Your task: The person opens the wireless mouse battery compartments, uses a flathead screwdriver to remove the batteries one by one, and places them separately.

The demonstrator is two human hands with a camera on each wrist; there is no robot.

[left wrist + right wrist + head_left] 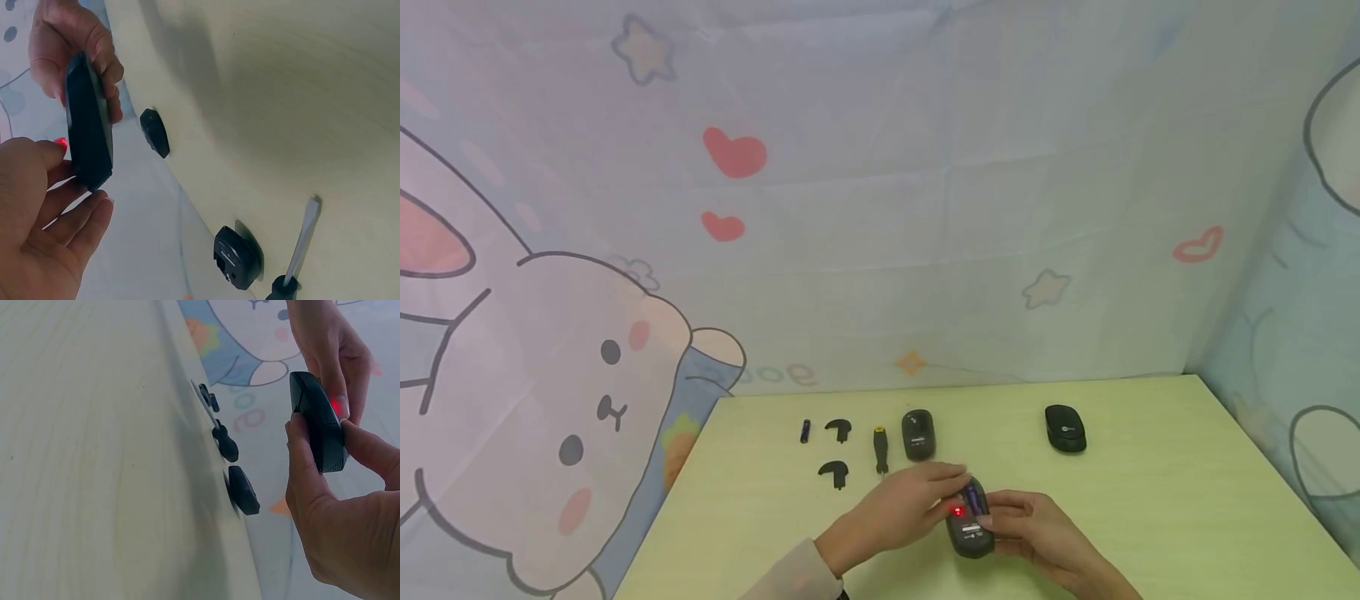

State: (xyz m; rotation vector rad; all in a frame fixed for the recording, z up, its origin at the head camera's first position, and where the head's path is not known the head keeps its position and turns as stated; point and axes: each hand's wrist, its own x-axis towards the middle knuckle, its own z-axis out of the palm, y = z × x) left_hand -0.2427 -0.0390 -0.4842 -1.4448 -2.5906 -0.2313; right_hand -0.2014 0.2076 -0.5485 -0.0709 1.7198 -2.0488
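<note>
Above the table's front part, both hands hold a black computer mouse (972,543) with its underside towards the head camera. A purple battery (974,500) shows in its open slot. My left hand (901,507) grips the mouse's far end, and a red glow falls on its thumb near the underside. From the other side my right hand (1037,533) holds the mouse between thumb and fingers. In the left wrist view the mouse (89,125) appears edge-on between the two hands; in the right wrist view the right thumb and fingers clasp its sides.
Behind the hands lie another mouse (918,434), underside up, and a screwdriver (881,448). Further left are two curved black covers (840,428) and a loose battery (806,431). A closed mouse (1065,428) lies at the back right. A printed cloth backs the table (1195,483).
</note>
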